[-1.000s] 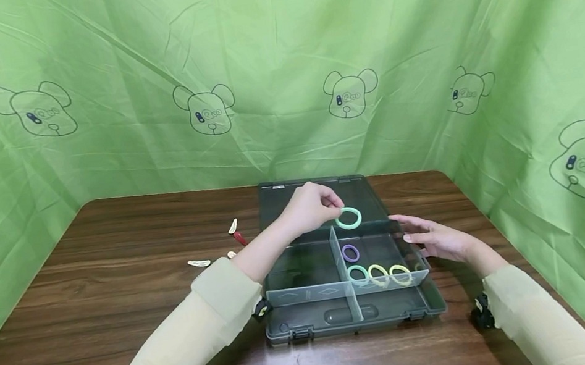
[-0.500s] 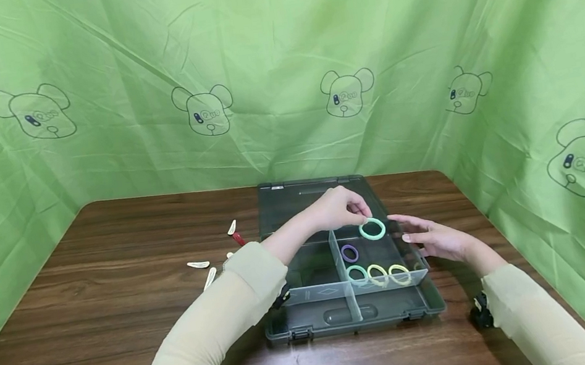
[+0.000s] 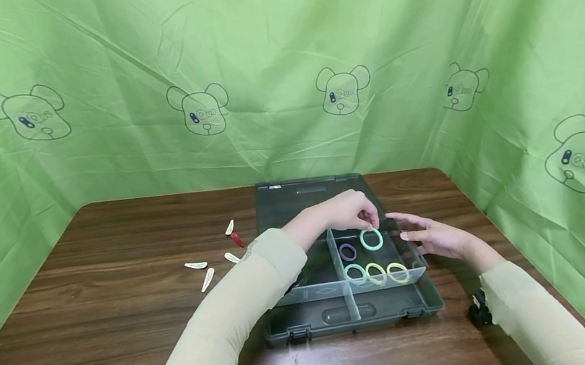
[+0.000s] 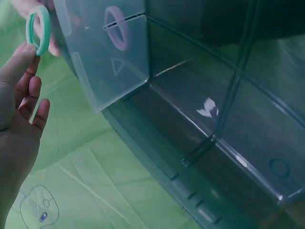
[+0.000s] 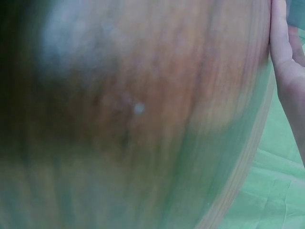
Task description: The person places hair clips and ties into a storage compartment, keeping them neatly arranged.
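Ring [image 3: 373,249], mint, round | left hand [image 3: 349,210] pinching it | right hand [image 3: 441,239] unclenched | translucent plastic box [image 3: 300,315]

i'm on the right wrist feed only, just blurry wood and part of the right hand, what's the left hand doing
Observer: The left hand is pinching a mint-green ring by its rim.

Operator: ok, any more rings around there

Observer: Yes, the head view shows a purple ring, a second green ring and two yellow rings, all in one compartment of the grey box.
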`<state>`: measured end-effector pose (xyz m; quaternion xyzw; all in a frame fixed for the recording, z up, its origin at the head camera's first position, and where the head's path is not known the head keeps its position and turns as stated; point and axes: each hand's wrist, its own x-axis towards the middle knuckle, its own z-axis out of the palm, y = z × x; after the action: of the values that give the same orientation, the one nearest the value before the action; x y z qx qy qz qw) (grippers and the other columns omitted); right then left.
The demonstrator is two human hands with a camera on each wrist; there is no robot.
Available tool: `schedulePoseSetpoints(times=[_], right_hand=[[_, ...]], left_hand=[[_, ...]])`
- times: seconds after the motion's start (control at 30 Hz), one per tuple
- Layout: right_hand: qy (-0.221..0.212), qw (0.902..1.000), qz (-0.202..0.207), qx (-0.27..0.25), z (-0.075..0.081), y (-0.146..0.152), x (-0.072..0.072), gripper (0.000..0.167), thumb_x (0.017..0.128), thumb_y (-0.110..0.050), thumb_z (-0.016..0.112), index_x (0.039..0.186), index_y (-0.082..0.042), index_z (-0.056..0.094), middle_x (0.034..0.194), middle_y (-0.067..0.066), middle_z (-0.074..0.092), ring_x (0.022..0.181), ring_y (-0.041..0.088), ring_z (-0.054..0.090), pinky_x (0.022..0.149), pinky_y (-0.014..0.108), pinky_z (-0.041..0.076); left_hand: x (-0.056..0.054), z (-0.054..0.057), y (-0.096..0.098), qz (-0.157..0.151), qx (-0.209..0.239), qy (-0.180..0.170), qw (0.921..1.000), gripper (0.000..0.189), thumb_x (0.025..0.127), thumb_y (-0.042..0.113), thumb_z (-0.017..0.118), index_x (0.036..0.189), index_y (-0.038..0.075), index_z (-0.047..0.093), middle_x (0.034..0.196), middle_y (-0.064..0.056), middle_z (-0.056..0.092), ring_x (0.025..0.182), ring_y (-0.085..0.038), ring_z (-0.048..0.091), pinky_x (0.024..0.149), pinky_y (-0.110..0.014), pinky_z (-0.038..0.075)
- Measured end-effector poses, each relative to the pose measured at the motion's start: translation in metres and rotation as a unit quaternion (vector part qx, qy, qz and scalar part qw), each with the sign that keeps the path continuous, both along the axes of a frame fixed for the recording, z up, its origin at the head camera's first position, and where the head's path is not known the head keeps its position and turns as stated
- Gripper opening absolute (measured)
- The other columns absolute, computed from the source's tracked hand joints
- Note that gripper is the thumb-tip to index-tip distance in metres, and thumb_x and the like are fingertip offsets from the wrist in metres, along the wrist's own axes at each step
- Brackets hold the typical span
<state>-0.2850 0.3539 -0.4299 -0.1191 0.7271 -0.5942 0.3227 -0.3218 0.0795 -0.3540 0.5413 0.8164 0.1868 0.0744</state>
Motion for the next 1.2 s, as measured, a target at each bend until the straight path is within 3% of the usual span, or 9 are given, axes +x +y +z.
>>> schedulePoseSetpoints(times=[0.27, 0.43, 0.7, 0.97, 1.2], right_hand=[[0.014, 0.9996, 0.022, -0.014, 0.000, 0.000, 0.000, 0.058, 0.100, -0.011, 0.042, 0.151, -0.021, 0.017, 0.154, 0.020, 0.015, 0.132, 0.023, 0.037, 0.096, 0.044, 0.044], [0.014, 0.9997, 0.013, -0.013, 0.001, 0.001, 0.001, 0.059, 0.100, -0.012, 0.043, 0.151, -0.021, 0.016, 0.154, 0.020, 0.013, 0.132, 0.021, 0.036, 0.095, 0.044, 0.045], [0.012, 0.9998, 0.009, -0.013, 0.001, 0.000, 0.001, 0.058, 0.100, -0.012, 0.043, 0.151, -0.023, 0.018, 0.155, 0.017, 0.014, 0.129, 0.020, 0.039, 0.094, 0.044, 0.045], [0.015, 0.9997, 0.016, -0.010, 0.003, -0.002, 0.000, 0.058, 0.100, -0.012, 0.043, 0.151, -0.023, 0.017, 0.154, 0.018, 0.014, 0.130, 0.024, 0.039, 0.095, 0.043, 0.045], [0.016, 0.9997, 0.020, -0.005, 0.000, 0.002, -0.001, 0.057, 0.100, -0.014, 0.042, 0.151, -0.024, 0.017, 0.154, 0.019, 0.014, 0.132, 0.019, 0.037, 0.095, 0.044, 0.044]], left_hand=[[0.002, -0.009, 0.012, -0.014, -0.092, 0.092, 0.9914, 0.007, 0.086, 0.023, 0.069, 0.091, 0.026, 0.073, 0.083, 0.016, 0.065, 0.090, -0.002, 0.053, 0.087, -0.027, 0.038], [0.005, -0.017, 0.020, -0.027, -0.102, 0.141, 0.9843, 0.008, 0.085, 0.023, 0.069, 0.091, 0.027, 0.073, 0.085, 0.018, 0.064, 0.096, -0.007, 0.048, 0.088, -0.030, 0.034], [0.000, -0.035, 0.023, -0.077, -0.137, 0.235, 0.9592, 0.012, 0.087, 0.023, 0.065, 0.092, 0.031, 0.072, 0.092, 0.019, 0.065, 0.098, -0.010, 0.048, 0.087, -0.029, 0.034], [-0.004, -0.034, 0.015, -0.057, -0.100, 0.200, 0.9730, 0.013, 0.085, 0.021, 0.067, 0.094, 0.027, 0.073, 0.087, 0.016, 0.065, 0.094, -0.010, 0.048, 0.085, -0.028, 0.035], [-0.003, -0.025, 0.007, -0.032, -0.080, 0.154, 0.9843, 0.016, 0.084, 0.027, 0.071, 0.099, 0.025, 0.072, 0.087, 0.015, 0.062, 0.100, -0.008, 0.047, 0.086, -0.030, 0.035]])
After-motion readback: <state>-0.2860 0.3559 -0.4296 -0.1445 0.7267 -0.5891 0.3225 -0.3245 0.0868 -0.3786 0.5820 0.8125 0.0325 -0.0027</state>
